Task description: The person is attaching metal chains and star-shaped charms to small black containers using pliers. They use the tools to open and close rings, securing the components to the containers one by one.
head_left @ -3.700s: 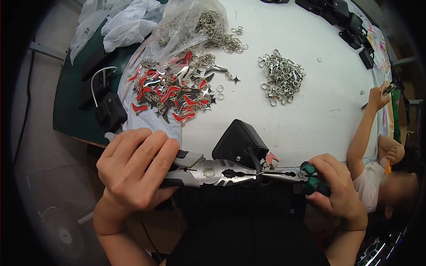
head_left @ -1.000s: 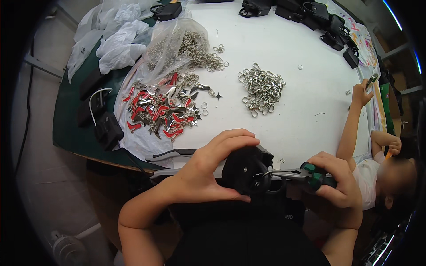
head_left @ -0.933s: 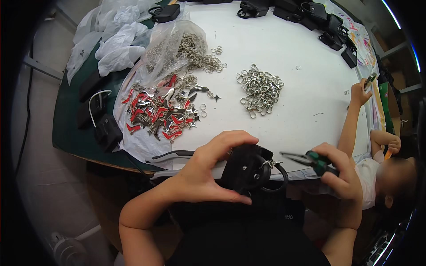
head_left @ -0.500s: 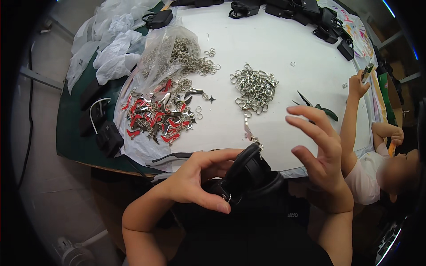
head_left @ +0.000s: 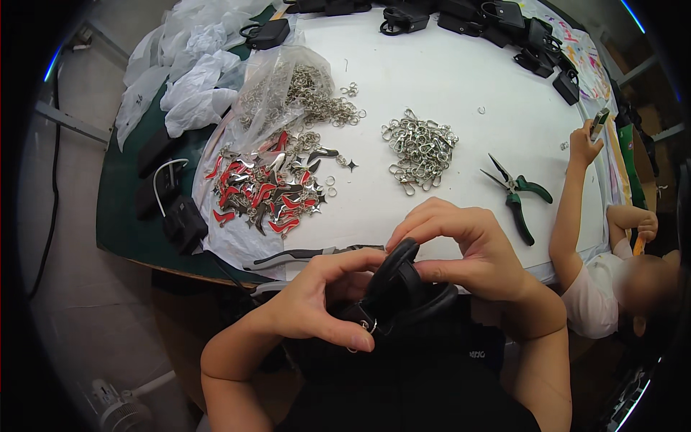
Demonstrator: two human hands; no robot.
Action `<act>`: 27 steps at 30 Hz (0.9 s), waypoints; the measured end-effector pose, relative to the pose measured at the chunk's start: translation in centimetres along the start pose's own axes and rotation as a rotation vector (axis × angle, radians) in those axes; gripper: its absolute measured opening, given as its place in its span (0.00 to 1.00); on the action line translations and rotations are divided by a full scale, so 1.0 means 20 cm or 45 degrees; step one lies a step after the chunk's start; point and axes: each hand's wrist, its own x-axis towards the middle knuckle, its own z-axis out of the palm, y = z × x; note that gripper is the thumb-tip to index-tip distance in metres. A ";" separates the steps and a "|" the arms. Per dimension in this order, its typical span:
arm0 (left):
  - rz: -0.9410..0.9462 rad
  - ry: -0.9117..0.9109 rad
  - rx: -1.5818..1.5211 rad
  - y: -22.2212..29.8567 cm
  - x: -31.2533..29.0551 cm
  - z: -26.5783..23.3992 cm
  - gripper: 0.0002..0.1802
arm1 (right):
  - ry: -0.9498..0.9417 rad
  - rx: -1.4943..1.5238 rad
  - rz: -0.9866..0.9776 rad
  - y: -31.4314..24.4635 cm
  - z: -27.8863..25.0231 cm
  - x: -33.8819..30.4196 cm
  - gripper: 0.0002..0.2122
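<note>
At the table's near edge I hold a small black bag that has a padded rim and a metal ring on its left side. My left hand is wrapped round the bag's left side, its thumb beside the ring. My right hand pinches the bag's upper edge between thumb and fingers. Whether a charm is under those fingers is hidden. Beyond my hands lies a heap of silver snap hooks. Green-handled needle-nose pliers rest with jaws apart to the right of them.
Left on the table are red and black shoe-shaped charms and a clear plastic bag of metal rings. Grey-handled pliers lie by my left hand. Black bags line the far edge. A person in a white shirt sits at right.
My right hand, open beside the bag before, has moved down and left and closed on its upper edge. The silver and pink charm at that edge has gone from sight.
</note>
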 end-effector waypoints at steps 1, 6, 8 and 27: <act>0.001 0.005 0.000 0.00 -0.01 0.01 0.49 | -0.004 0.002 -0.001 0.00 0.00 0.00 0.10; -0.055 0.019 0.012 0.04 -0.03 0.03 0.48 | -0.141 0.236 0.123 0.03 0.01 -0.01 0.10; -0.052 0.052 0.006 0.04 -0.03 0.02 0.47 | -0.149 0.227 0.143 0.03 0.00 0.01 0.09; 0.286 0.067 0.799 0.10 -0.42 -0.18 0.38 | -0.308 0.129 0.082 0.06 0.00 0.04 0.11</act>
